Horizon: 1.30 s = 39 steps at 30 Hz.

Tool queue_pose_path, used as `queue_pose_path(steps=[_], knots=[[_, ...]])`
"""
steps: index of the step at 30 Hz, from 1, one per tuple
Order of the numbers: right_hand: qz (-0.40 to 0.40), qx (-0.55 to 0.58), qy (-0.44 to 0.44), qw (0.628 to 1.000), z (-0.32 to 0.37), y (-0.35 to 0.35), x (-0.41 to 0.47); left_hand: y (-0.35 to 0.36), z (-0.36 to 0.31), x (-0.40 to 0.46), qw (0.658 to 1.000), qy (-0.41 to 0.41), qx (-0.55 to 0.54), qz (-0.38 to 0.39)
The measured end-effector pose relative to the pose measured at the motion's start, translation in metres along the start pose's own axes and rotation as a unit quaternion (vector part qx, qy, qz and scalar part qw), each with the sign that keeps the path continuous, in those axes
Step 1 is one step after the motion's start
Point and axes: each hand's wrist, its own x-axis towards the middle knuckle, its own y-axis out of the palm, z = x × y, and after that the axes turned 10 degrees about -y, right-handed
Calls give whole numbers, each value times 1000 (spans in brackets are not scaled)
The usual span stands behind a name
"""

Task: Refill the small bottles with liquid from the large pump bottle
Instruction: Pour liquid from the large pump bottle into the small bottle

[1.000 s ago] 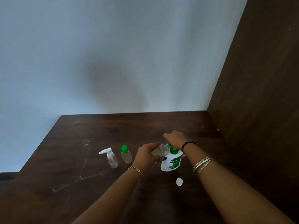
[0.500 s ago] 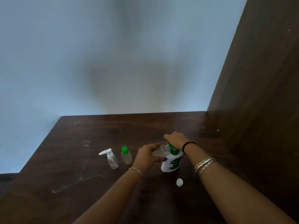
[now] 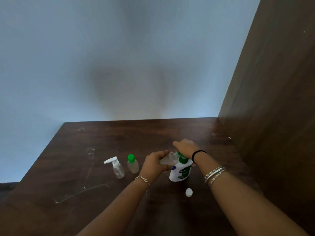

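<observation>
The large pump bottle [image 3: 180,171] – white, with a green collar and pump top – stands upright on the dark wooden bench [image 3: 102,137], right of centre. The right hand [image 3: 186,148] lies over its pump head, fingers curved down on it. The left hand [image 3: 154,165] has its grip clamped round a small clear bottle [image 3: 167,160], held tilted with its mouth up against the pump's spout. Just in front of the large bottle a small white cap [image 3: 189,192] lies on the bench. To the left stand two more small bottles, upright and close together – one with a green cap [image 3: 132,164], one with a white pump [image 3: 116,167].
</observation>
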Motion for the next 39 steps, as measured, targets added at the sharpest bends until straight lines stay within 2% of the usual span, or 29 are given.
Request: queue_pose_path(steps=[6,13,20,26,33,39], knots=[[-50,-19,-5,999,1,8,2,0,4,2,1000,0,-1,-9],[9,-1,-13,1000,2,-3,-5,1,3,2,1000,4,-8,-3],[-57,-6,-10,998,-1,7,-2,1,6,3,1000,6,4,-11],[-7,21,-6,1000,1,-2,-6,2,3,2,1000,5,-13,-7],[-58,-1,-6,998,0,8,-3,0,4,3,1000,5,13,-8],[-11,12,-5,1000,3,-2,-6,0,1,3,1000,5,0,1]])
